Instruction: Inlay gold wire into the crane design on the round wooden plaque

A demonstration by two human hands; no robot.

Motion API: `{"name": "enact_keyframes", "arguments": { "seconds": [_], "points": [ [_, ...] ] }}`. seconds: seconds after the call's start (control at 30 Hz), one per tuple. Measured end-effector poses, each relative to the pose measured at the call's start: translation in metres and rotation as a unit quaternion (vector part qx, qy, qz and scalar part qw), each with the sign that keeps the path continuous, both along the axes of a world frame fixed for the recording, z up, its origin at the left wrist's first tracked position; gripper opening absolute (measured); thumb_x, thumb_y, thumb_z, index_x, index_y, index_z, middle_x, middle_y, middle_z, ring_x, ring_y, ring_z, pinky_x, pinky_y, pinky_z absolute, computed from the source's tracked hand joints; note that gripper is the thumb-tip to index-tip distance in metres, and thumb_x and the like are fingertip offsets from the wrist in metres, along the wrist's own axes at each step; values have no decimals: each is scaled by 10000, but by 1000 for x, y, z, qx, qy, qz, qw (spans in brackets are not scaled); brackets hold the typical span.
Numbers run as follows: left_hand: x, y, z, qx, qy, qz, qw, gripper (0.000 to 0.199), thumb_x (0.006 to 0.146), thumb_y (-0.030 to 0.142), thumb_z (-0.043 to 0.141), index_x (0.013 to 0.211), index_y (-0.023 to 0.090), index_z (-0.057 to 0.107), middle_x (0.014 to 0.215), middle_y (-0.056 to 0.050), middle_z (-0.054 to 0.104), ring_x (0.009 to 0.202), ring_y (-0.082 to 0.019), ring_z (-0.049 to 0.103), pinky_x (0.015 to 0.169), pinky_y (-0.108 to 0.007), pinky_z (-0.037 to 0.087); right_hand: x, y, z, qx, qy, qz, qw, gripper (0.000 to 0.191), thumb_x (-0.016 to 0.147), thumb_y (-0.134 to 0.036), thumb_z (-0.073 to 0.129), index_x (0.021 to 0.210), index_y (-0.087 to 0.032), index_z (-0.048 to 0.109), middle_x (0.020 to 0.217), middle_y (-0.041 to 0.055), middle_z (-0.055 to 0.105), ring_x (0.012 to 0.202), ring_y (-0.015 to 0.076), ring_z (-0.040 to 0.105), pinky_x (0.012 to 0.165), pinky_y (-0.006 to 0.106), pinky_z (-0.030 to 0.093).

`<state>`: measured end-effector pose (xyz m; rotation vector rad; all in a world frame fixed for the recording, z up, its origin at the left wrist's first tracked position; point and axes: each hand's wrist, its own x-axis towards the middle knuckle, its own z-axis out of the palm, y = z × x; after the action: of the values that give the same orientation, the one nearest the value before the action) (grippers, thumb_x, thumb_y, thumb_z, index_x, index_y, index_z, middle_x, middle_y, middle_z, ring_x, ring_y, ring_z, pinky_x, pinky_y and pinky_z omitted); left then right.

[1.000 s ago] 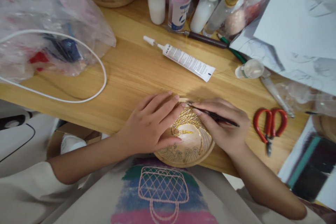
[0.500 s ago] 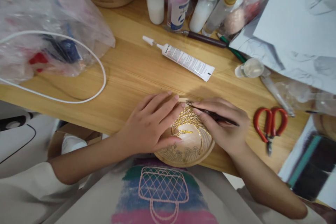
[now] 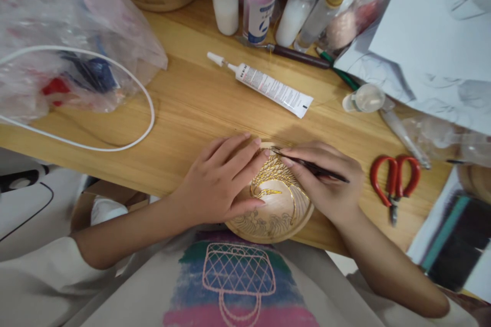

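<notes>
A round wooden disc (image 3: 268, 232) lies at the table's front edge, with a bird design in gold wire on its upper part and waves drawn in dark line below. Across its left side rests my left hand (image 3: 222, 181), fingers stretched out flat and thumb on the face near the bird's beak. My right hand (image 3: 330, 179) pinches dark tweezers (image 3: 316, 167), their tips touching the disc near its top rim. What lies between the tips is too small to make out. My left fingertips are close by and cover part of the gold pattern.
Beyond the disc lies a white glue tube (image 3: 274, 89) beside its nozzle cap. Red-handled pliers (image 3: 394, 186) are at the right. Several bottles (image 3: 261, 5), a dark-handled tool (image 3: 299, 56) and paper sheets (image 3: 433, 20) sit at the back. A plastic bag (image 3: 126, 25) and white cable (image 3: 151, 112) occupy the left.
</notes>
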<state>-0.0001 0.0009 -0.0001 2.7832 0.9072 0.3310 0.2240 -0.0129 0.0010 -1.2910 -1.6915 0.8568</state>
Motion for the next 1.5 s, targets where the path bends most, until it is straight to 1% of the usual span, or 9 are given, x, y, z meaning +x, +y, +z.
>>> {"name": "enact_keyframes", "arguments": {
  "seconds": [0.27,0.47,0.57,0.67,0.83,1.0,1.17,1.5],
  "points": [
    [0,-1,0,2,1,-1,1000,681,956,593,410,1373,62,498,1404,-199,536,1315,-353,468,1078,-485,382,-2,0,0,7,0,-14,1000,251,801,-67,704,964,-250,757,871,11,773,757,146,699,696,283,568],
    [-4,0,-3,-24,-30,-6,999,686,962,586,397,1407,68,458,1414,-199,509,1333,-354,434,1092,-488,352,-3,2,3,-25,17,-50,998,209,798,-89,720,909,-260,766,814,1,764,729,139,684,675,274,550],
    [-5,2,-3,-36,-33,-9,999,702,955,598,407,1407,63,453,1412,-211,504,1333,-359,427,1090,-492,343,-3,3,3,-28,23,-58,998,211,792,-95,727,905,-267,770,803,-2,761,713,136,678,671,275,545],
    [-5,2,-3,-39,-35,-10,999,698,955,600,407,1404,66,453,1411,-215,503,1331,-356,425,1082,-489,342,-3,3,2,-28,29,-58,998,198,790,-107,735,904,-265,771,796,-5,761,702,131,673,656,269,535],
    [-5,2,-3,-32,-33,-10,999,678,961,587,399,1400,74,452,1399,-209,508,1331,-350,420,1082,-484,341,-3,4,1,-16,31,-49,998,200,794,-97,732,903,-263,762,817,-15,772,723,125,682,686,270,544],
    [-5,2,-3,-27,-25,-5,999,669,952,577,427,1395,77,464,1394,-205,512,1328,-355,425,1080,-483,343,-3,4,2,-20,35,-47,998,204,798,-89,727,904,-261,758,833,-16,774,734,116,685,695,257,551],
    [-4,2,-3,-22,-25,-6,999,660,953,574,423,1387,79,476,1384,-203,520,1318,-356,438,1069,-482,354,-3,3,3,-22,32,-45,998,196,806,-93,720,902,-260,759,835,-12,774,740,131,692,689,272,560],
    [-3,1,-3,-18,-19,-1,1000,639,952,565,431,1373,87,489,1377,-201,520,1311,-362,442,1061,-495,360,-3,4,1,-19,31,-48,998,199,799,-95,728,897,-265,756,815,-17,771,723,128,687,662,271,552]
  ]
}}
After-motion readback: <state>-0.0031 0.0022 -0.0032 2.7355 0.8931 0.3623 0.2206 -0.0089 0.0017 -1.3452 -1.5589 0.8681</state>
